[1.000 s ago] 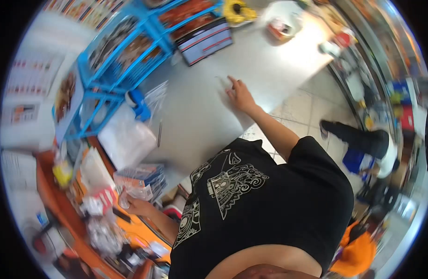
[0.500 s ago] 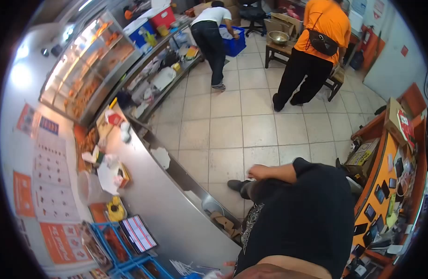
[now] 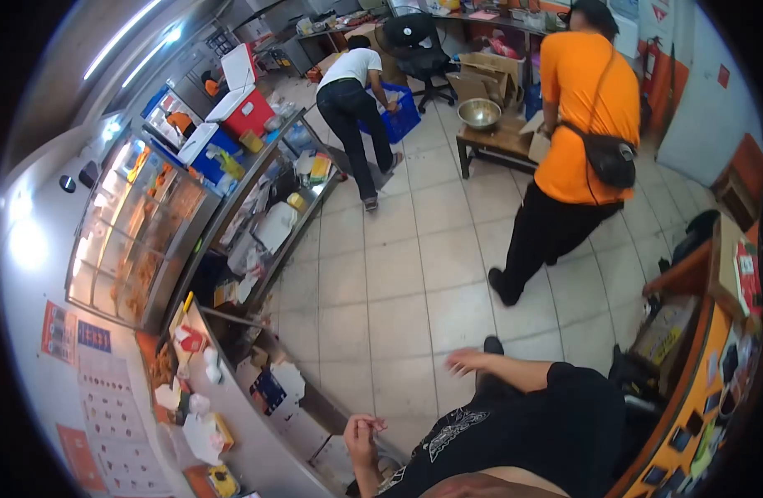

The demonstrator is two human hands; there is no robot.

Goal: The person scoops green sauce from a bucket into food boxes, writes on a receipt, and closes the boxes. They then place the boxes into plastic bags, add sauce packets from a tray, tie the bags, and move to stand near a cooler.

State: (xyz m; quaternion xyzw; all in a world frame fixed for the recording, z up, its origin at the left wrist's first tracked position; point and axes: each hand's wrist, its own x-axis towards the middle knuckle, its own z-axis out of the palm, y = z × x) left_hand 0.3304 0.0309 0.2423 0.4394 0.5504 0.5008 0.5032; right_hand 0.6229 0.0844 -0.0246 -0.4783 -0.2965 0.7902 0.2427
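Observation:
My left hand point(image 3: 363, 433) is raised beside the curved metal counter point(image 3: 257, 436), with its fingers curled together. Whether they hold something small cannot be made out. My right hand point(image 3: 466, 361) hangs over the tiled floor in front of my black shirt point(image 3: 531, 427). Its fingers are spread apart, slightly blurred, and nothing shows in them. Under the counter, near my left hand, are shelves with white boxes point(image 3: 297, 427).
One person point(image 3: 348, 95) bends over a blue crate point(image 3: 402, 116). A person in orange point(image 3: 585, 100) stands by a low bench point(image 3: 506, 137) bearing a metal bowl point(image 3: 479, 113). A lit food cabinet point(image 3: 132, 241) stands left; phones lie on an orange counter point(image 3: 697, 407) at right.
The view has shifted, showing more of the far room. My left hand has risen into full view. My right hand has opened. The person in orange appears nearer and more upright.

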